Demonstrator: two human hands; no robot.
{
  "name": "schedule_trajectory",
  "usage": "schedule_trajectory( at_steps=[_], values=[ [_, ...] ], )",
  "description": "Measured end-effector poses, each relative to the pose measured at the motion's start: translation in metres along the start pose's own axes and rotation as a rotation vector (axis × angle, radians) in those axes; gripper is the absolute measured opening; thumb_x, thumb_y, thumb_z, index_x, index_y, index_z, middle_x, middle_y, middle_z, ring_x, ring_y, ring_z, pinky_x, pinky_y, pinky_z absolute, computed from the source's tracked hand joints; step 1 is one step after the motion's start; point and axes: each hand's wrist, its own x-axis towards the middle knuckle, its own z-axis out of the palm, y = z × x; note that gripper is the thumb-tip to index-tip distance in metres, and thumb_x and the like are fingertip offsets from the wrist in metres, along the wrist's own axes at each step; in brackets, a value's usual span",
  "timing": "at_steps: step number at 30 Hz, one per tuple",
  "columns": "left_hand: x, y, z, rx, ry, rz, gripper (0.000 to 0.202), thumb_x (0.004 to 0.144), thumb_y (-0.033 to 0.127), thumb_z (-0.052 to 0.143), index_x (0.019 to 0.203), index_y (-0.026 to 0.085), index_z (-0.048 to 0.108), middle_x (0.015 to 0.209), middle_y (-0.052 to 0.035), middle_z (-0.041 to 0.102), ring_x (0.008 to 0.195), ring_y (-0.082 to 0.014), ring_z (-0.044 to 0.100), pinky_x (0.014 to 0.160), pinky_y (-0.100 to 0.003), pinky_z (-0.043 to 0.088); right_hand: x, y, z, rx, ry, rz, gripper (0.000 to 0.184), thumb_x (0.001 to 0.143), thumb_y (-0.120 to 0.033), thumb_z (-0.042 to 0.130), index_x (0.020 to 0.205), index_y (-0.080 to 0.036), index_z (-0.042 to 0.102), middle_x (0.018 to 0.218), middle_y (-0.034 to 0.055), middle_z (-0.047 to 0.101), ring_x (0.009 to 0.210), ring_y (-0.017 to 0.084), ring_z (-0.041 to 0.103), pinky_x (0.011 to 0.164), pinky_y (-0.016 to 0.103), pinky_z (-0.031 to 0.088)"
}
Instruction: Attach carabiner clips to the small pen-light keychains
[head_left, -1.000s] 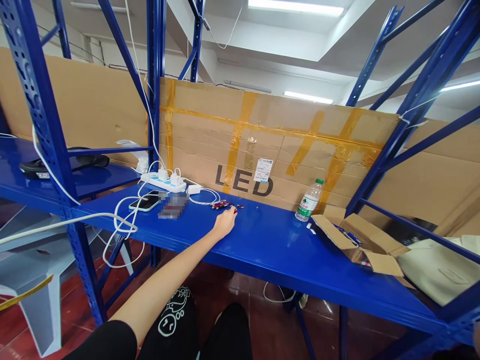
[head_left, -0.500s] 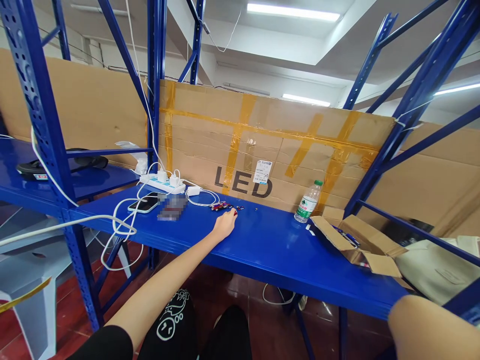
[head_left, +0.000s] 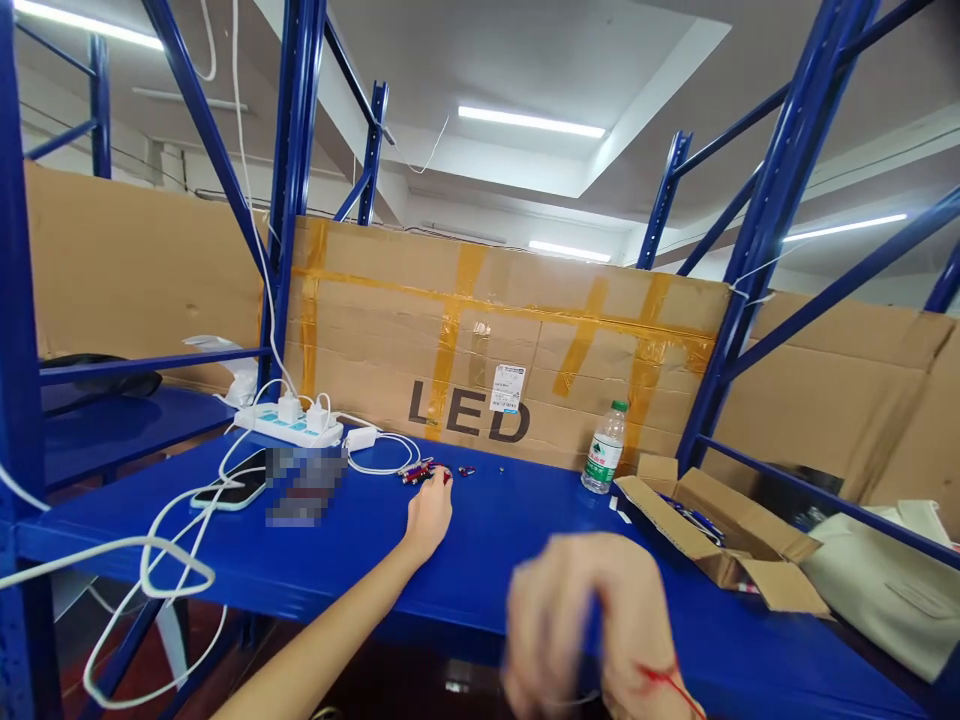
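**A:** so where's the left hand (head_left: 429,512) at?

**B:** flat on the blue shelf (head_left: 510,505), palm down, arm stretched way out. Fingers lie loosely side by side, not gripping anything. The fingertips (head_left: 444,482) end right at a little heap of bits (head_left: 415,470). They're red and purple-ish, too small to say what they are.

**A:** touching them?

**B:** looks like it, or just shy of it, hard to call from this angle. The heap sits just past the fingertips and a touch to the left, toward the cardboard (head_left: 480,340) with LED on it. A couple of loose specks (head_left: 466,470) lie on the shelf a little right of the heap.

**A:** and the right hand (head_left: 592,625)?

**B:** up close to the camera, lower middle, total blur. Can't tell if its fingers are apart or curled, or if there's anything in them. All I can make out is a red thread at the wrist. It's well apart from the bits.

**A:** other stuff around?

**B:** left of the heap a white cable (head_left: 382,462) loops over to a power strip (head_left: 289,428), with a phone (head_left: 229,492) in front of that. Off to the right a bottle (head_left: 604,448) stands upright, open box (head_left: 720,525) just beside it.
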Motion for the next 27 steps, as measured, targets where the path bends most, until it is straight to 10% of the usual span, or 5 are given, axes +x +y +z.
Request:
schedule_trajectory(
  at_steps=[2, 6, 17, 27],
  values=[
    [0.004, -0.005, 0.001, -0.088, 0.046, -0.111, 0.025, 0.091, 0.028, 0.025, 0.107, 0.019, 0.043, 0.103, -0.0097, 0.060, 0.095, -0.0213, 0.057, 0.072, -0.029, 0.043, 0.018, 0.021, -0.013, -0.123, 0.142, 0.108, 0.028, 0.084, -0.034, 0.049, 0.109, -0.022, 0.057, 0.109, 0.0060, 0.058, 0.102, 0.019, 0.053, 0.084, 0.031, 0.043],
    [0.006, -0.009, 0.002, -0.156, 0.092, -0.170, 0.026, 0.090, 0.030, 0.027, 0.107, 0.020, 0.044, 0.111, -0.0096, 0.057, 0.102, -0.0215, 0.053, 0.075, -0.030, 0.042, 0.052, 0.074, -0.026, -0.833, 0.469, 0.852, 0.030, 0.081, -0.013, 0.048, 0.108, -0.020, 0.060, 0.110, 0.0117, 0.057, 0.100, 0.025, 0.055, 0.085, 0.038, 0.040],
    [0.018, 0.003, 0.015, 0.138, -0.162, 0.064, 0.028, 0.090, 0.020, 0.025, 0.109, 0.014, 0.043, 0.102, -0.0133, 0.061, 0.096, -0.0230, 0.057, 0.074, -0.031, 0.042, 0.081, 0.150, -0.020, -0.919, 0.432, 0.601, 0.027, 0.088, -0.019, 0.035, 0.101, -0.017, 0.058, 0.108, 0.0085, 0.055, 0.090, 0.018, 0.058, 0.068, 0.025, 0.043],
    [0.066, -0.005, 0.038, -0.110, -0.016, 0.051, 0.022, 0.090, 0.030, 0.025, 0.094, 0.019, 0.044, 0.087, -0.0074, 0.064, 0.081, -0.0194, 0.061, 0.063, -0.027, 0.042, 0.066, 0.162, -0.031, -0.635, 0.659, 0.653, 0.015, 0.074, -0.025, 0.055, 0.084, -0.025, 0.066, 0.089, -0.0012, 0.066, 0.084, 0.017, 0.060, 0.064, 0.023, 0.042]
  ],
)
